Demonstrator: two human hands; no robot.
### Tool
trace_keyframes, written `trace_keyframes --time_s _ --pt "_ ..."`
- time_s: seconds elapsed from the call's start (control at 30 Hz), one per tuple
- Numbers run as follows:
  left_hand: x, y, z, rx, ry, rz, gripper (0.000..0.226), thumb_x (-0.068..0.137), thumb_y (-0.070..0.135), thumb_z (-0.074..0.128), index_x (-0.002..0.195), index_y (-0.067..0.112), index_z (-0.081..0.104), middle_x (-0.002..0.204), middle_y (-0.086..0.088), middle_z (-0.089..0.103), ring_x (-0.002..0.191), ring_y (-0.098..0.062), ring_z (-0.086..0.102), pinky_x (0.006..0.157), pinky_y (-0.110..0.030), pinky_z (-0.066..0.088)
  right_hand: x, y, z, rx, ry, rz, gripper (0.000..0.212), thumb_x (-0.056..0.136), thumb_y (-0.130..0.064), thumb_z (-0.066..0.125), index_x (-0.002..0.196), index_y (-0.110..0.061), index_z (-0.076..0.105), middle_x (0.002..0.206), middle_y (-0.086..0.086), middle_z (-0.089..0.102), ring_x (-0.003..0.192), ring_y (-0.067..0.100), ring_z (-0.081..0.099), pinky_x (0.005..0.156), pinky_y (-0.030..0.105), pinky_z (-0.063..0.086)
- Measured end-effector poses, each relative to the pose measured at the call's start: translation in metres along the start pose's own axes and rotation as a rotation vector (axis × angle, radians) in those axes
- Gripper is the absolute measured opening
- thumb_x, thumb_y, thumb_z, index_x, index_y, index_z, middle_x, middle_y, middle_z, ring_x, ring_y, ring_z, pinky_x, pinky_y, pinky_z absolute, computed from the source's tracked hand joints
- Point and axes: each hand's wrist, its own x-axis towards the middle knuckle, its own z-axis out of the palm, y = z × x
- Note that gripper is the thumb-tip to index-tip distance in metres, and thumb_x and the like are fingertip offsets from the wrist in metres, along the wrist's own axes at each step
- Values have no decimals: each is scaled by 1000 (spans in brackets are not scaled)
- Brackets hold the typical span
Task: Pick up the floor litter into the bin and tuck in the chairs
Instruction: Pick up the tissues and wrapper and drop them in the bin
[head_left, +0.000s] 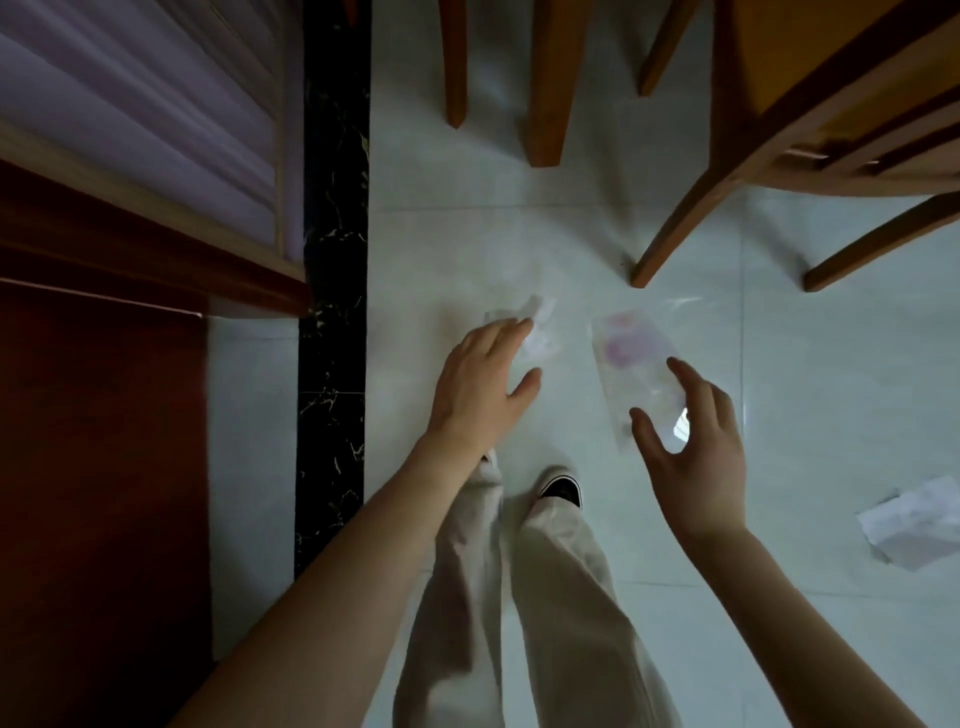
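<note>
Clear plastic wrapper (636, 371) lies on the floor tile (831, 364), long axis 11-to-5. Right hand (691, 436), spread wide and empty, reaches its 5 o'clock end. Left hand (480, 387), open, fingers on the crumpled tissue (537, 325) at its 12.

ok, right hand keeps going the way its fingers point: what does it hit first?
Probably the clear plastic wrapper with pink print, lying flat on the white floor. The right hand is open, with thumb and fingers spread over its near end. Whether it touches yet is unclear from this view.
</note>
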Motion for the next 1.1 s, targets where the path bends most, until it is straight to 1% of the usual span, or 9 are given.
trace_keyframes --time_s 0.13,0.23,0.4,0.47,0.57,0.67,0.8,0.97,1.1 --pt "65 -62 80 20 -65 79 55 80 30 62 130 11 54 130 -6 58 117 -27 54 100 -36 43 51 53 76 -16 -25 4 56 90 -24 68 141 -21 44 132 6 53 119 25 51 94 33 43" --pt "103 -113 146 51 -187 45 61 82 30 67 137 13 48 140 -7 50 128 -26 44 108 -33 32 83 98 134 -56 -49 -20 57 89 -24 68 141 -19 45 131 9 53 119 26 51 94 34 43" --pt "148 -181 249 179 -297 129 72 77 46 68 141 28 41 148 -2 39 136 -26 31 113 -40 21 124 168 209 -118 -41 -37 58 88 -22 69 141 -15 46 127 12 55 116 29 52 92 40 46" --pt "156 -198 276 224 -373 157 71 76 46 68 140 32 41 146 -1 40 132 -28 34 111 -43 26 134 185 227 -103 -37 -16 58 88 -22 69 141 -17 45 129 11 54 116 29 52 93 39 45" --pt "153 -213 290 201 -396 179 55 76 33 68 128 23 54 120 -9 56 108 -35 51 91 -46 44 141 194 240 -85 -33 25 59 89 -23 68 142 -21 43 132 8 53 116 27 53 93 34 43" --pt "141 -215 277 33 -327 102 41 76 22 68 115 14 60 106 -11 58 96 -35 55 84 -44 47 139 179 230 -77 -34 33 59 89 -23 68 142 -22 43 133 7 52 114 27 54 92 32 42" --pt "116 -183 216 -129 -242 -10 39 80 17 69 117 10 59 109 -9 58 99 -26 55 84 -27 42 127 136 190 -66 -34 29 58 88 -23 68 141 -24 43 132 6 52 111 27 55 91 30 42" --pt "71 -113 83 -251 -80 -100 51 83 24 69 129 15 50 116 -5 58 101 -20 54 85 -29 45 103 36 104 -47 -45 -32 58 88 -23 70 141 -22 45 133 6 53 112 28 56 93 41 49" --pt "32 -62 -14 -302 -8 -148 63 84 31 69 137 14 41 129 -6 54 113 -20 54 94 -32 45 78 -45 35 -30 -79 -122 57 88 -22 70 140 -19 46 129 6 54 113 25 56 93 38 49"
